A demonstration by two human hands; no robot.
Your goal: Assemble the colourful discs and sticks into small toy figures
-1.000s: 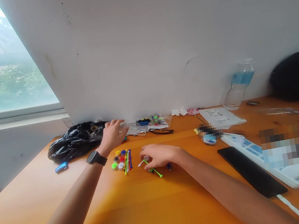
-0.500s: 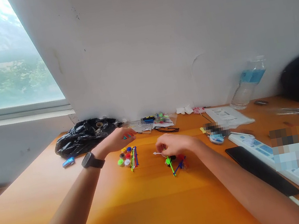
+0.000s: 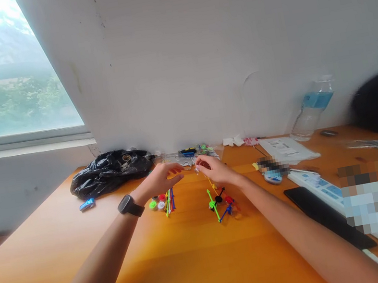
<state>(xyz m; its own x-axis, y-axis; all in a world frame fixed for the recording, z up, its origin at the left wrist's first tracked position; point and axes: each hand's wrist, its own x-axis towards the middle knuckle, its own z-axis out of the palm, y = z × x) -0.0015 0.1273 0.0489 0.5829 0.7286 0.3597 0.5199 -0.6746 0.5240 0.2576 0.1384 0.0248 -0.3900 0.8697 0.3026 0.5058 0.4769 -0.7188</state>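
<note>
My left hand (image 3: pixel 164 179) hovers over the desk with its fingers stretched out and the thumb apart, and nothing shows between them. Facing it, my right hand (image 3: pixel 213 169) pinches a small white plastic piece (image 3: pixel 197 171) at the fingertips; its full shape is hidden. Below my right hand lie several arrow-shaped plastic pointers with round hubs, among them a green pointer (image 3: pixel 212 204), a black pointer (image 3: pixel 218 199) and a blue pointer (image 3: pixel 229 210). Under my left wrist are round coloured caps (image 3: pixel 153 205), partly covered, beside a row of thin coloured sticks (image 3: pixel 170 200).
A black plastic bag (image 3: pixel 107 173) and a small blue packet (image 3: pixel 87 205) lie at the left. Clear bags of small parts (image 3: pixel 205 149) rest by the wall. At the right are a black phone-like slab (image 3: pixel 326 215), a white power strip (image 3: pixel 315 185) and a plastic bottle (image 3: pixel 311 112).
My right hand has lifted away from the pointers toward the back, carrying the white piece, and uncovered them. My left hand has moved right, so both hands are now close together.
</note>
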